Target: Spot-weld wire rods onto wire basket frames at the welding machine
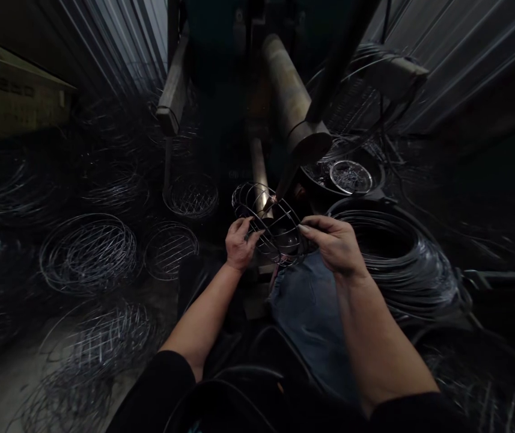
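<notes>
A round wire basket (pixel 289 260) is held up between my two hands, tilted at the working end of a machine. My left hand (pixel 240 245) pinches wires at its left side. On the opposite side, the fingers of my right hand (pixel 335 240) are closed on the rim wire. A thick metal cylinder (pixel 286 90) of the machine reaches toward me from above, and a thinner brass-coloured rod (pixel 259 165) ends inside the basket's outline. A dark pointed tip (pixel 271 203) meets the wires there; exact contact is hard to make out.
Left of me lie stacks of round wire grids (pixel 88 255) and a single round grid (pixel 171 251). To my right sits a large wire coil (pixel 401 264). Behind it is a dark pan (pixel 377 177) with a small round dish (pixel 351 177) of metal pieces. Blue cloth (pixel 311 300) covers my right leg.
</notes>
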Demonstrator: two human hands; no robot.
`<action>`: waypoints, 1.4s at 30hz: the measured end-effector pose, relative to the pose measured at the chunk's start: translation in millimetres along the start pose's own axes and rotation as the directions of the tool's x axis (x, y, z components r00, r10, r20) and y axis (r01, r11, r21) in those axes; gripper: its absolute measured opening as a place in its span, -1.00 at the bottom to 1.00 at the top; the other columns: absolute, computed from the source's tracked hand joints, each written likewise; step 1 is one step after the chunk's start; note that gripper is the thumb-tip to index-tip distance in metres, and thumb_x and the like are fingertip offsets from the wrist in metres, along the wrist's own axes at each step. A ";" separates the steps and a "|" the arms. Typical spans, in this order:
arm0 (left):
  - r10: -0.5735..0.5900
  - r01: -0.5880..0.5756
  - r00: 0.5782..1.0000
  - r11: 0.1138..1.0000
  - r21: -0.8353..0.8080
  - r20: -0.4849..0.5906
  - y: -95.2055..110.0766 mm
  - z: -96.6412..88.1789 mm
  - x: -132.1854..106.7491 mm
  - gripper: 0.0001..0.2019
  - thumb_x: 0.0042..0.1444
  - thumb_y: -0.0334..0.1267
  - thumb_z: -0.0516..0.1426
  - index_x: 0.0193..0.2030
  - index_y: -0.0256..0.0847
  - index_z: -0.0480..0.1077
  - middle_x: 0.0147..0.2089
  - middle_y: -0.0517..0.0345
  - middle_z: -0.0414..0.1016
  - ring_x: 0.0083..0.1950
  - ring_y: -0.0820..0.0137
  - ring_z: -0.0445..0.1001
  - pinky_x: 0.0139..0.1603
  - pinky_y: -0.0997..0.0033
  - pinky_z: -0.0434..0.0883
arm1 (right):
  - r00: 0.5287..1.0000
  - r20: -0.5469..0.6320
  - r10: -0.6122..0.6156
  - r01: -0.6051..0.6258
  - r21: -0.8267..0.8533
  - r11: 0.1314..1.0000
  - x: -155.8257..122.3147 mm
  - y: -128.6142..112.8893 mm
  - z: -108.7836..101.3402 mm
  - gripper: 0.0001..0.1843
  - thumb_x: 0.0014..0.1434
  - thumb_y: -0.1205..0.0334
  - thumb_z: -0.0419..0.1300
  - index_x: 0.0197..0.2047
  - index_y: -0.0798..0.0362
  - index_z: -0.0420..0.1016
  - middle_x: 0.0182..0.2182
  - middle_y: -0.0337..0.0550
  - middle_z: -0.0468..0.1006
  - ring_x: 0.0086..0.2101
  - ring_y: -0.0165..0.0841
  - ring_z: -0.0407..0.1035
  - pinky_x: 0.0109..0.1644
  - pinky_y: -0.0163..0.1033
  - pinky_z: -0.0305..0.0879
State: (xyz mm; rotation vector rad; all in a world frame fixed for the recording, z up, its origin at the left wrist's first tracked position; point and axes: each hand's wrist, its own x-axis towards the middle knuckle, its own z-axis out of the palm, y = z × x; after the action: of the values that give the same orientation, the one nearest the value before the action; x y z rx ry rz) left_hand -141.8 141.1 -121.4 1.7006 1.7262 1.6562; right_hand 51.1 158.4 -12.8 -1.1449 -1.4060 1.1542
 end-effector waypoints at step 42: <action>-0.277 0.280 0.960 0.953 -0.113 0.044 10.9 9.4 -7.3 -0.75 0.03 -0.11 0.25 -0.19 -0.18 0.52 -0.30 0.16 0.43 -0.24 0.41 0.40 -0.14 0.42 0.38 | 0.994 0.046 0.103 -0.107 0.095 0.990 -7.3 -7.3 -6.0 -0.81 -0.16 0.16 0.42 -0.45 0.05 0.60 -0.56 -0.26 0.49 -0.52 -0.43 0.32 -0.41 -0.27 0.27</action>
State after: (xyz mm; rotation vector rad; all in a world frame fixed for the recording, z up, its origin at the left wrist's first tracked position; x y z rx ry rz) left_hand -126.2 137.2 -120.1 1.3495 1.7248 1.5648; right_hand 57.1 150.9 -5.7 -1.1434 -1.3180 1.3129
